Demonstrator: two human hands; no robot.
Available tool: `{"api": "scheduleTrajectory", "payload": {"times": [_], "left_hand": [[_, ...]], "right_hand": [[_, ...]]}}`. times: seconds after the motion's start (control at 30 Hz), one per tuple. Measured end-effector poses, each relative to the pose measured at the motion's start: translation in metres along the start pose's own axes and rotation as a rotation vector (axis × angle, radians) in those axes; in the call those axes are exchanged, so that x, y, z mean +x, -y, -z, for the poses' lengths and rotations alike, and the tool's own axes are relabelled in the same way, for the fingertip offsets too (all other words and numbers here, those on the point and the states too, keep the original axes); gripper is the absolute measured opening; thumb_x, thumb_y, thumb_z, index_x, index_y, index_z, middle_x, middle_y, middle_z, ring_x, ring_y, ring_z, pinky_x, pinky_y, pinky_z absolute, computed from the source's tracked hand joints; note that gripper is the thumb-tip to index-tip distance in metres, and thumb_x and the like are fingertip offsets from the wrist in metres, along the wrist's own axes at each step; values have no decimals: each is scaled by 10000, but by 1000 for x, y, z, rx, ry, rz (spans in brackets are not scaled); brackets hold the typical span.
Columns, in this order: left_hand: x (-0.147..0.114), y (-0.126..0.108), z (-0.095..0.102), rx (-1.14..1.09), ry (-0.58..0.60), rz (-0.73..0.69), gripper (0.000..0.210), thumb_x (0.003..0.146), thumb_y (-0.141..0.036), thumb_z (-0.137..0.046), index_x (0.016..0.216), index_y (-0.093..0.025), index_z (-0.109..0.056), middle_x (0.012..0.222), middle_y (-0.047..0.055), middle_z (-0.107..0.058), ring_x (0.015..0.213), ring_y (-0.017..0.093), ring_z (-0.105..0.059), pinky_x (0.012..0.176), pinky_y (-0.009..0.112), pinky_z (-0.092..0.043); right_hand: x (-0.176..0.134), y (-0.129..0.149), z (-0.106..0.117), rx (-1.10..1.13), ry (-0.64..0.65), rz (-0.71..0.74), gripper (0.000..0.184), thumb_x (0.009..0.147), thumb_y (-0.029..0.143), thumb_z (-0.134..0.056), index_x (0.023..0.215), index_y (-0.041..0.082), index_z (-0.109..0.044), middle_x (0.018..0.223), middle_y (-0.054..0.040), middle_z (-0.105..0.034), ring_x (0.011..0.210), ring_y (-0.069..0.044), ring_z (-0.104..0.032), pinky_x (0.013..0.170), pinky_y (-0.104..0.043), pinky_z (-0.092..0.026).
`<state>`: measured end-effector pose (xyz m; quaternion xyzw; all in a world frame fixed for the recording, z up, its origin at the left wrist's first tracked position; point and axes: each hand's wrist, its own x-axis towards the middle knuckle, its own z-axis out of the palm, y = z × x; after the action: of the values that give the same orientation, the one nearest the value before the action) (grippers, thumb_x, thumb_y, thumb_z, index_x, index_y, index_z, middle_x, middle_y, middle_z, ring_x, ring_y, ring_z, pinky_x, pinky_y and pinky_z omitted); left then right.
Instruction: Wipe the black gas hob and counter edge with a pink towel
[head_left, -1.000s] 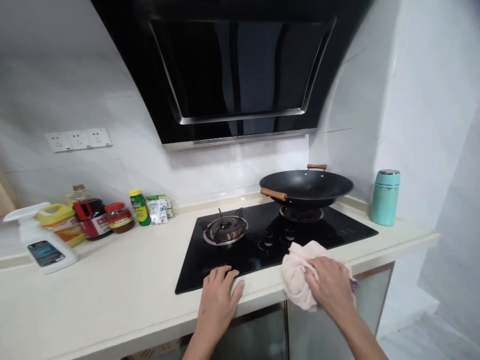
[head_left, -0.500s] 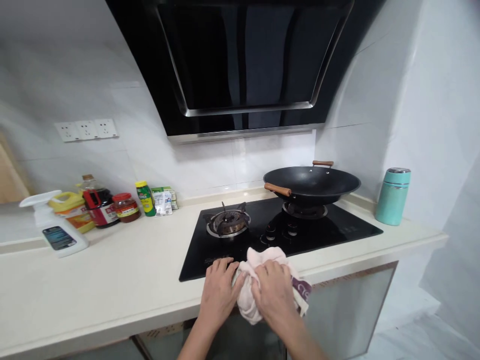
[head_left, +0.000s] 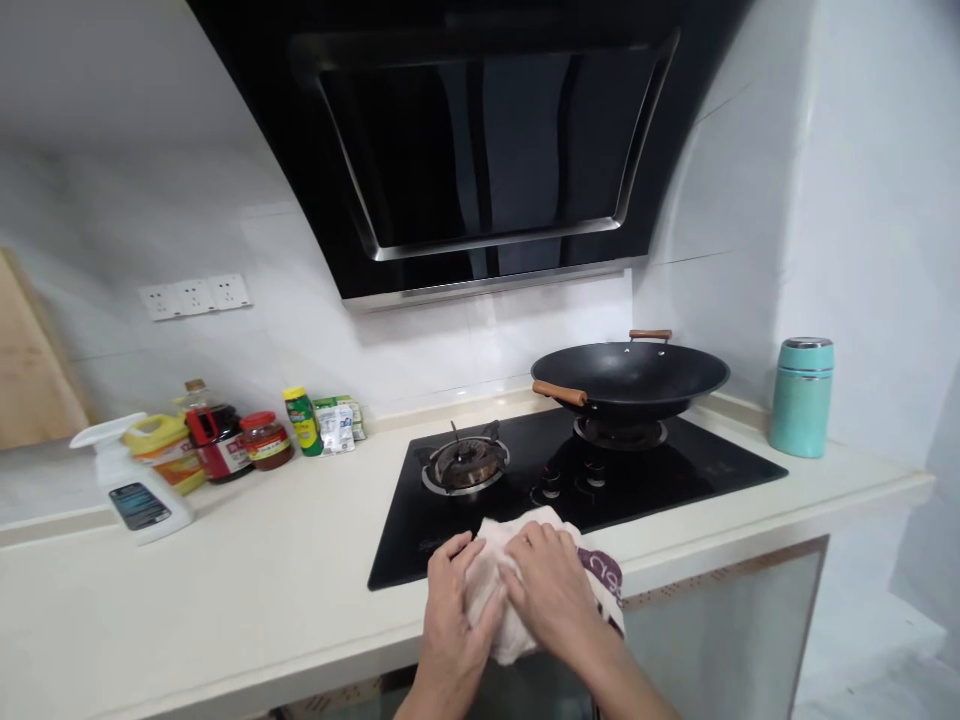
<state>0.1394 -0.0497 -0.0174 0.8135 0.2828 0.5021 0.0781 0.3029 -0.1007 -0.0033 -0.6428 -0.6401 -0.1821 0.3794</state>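
Note:
A bunched pale pink cloth [head_left: 499, 600] with a purple lettered end lies over the front edge of the black gas stove [head_left: 409, 545]. My right hand [head_left: 551, 585] rests on top of it, fingers curled into the fabric. At the cloth's left side, my left hand [head_left: 456, 605] grips it with bent fingers and thumb. Just beyond my hands are the two stove knobs [head_left: 551, 483] and the bare left burner [head_left: 465, 463]. A black wok [head_left: 630, 372] with wooden handles sits on the right burner.
A spray bottle [head_left: 139, 490], a yellow jug [head_left: 161, 450], a dark sauce bottle [head_left: 217, 440], a red-lidded jar [head_left: 266, 440] and a green container [head_left: 303, 422] stand left. A turquoise flask [head_left: 802, 398] stands right. The range hood [head_left: 487, 150] hangs above.
The view has shifted, so the counter items appear lower and further right. My left hand has closed in on the cloth's left side, while my right hand stays on it.

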Motion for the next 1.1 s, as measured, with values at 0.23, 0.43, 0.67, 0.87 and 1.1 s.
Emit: {"api": "scheduleTrajectory", "payload": {"times": [0.23, 0.43, 0.67, 0.87, 1.1], "left_hand": [[-8, -4, -1, 66, 343, -67, 540, 819, -204, -671, 1345, -263, -562, 1366, 141, -526, 1279, 291, -518, 1068, 490, -494], [23, -26, -10, 278, 435, -58, 701, 673, -313, -804, 1338, -254, -589, 1484, 185, -450, 1353, 422, -413, 1075, 628, -399], [25, -52, -63, 336, 581, -58, 832, 663, -576, -814, 1408, -321, -542, 1348, 160, -549, 1222, 429, -467, 1006, 662, -361], [10, -60, -81, 440, 536, -117, 551, 836, -330, -668, 1372, -306, -545, 1163, 134, -599, 1052, 332, -501, 867, 515, -399], [7, -29, -28, 476, 450, -109, 371, 938, -316, -585, 1306, -360, -590, 1105, 58, -622, 979, 253, -506, 807, 403, -364]], "right_hand": [[5, -37, 29, 423, 221, -34, 344, 1062, 335, -302, 1210, 300, -610, 1160, -16, -675, 1064, -168, -603, 909, -316, -424], [10, -114, 42, 167, 116, -234, 369, 1034, 394, -338, 896, 251, -649, 944, -21, -679, 877, -174, -628, 790, -296, -414], [-7, -146, 14, -107, 81, -274, 371, 1020, 372, -368, 823, 223, -645, 847, -48, -629, 821, -198, -576, 738, -320, -385], [-7, -146, 15, -203, 91, -237, 263, 972, 377, -469, 981, 254, -702, 1103, -69, -637, 997, -247, -535, 810, -361, -386], [-11, -150, 16, -182, 154, -276, 306, 971, 408, -414, 1084, 277, -666, 1194, -60, -625, 1081, -260, -526, 837, -376, -399]]}}
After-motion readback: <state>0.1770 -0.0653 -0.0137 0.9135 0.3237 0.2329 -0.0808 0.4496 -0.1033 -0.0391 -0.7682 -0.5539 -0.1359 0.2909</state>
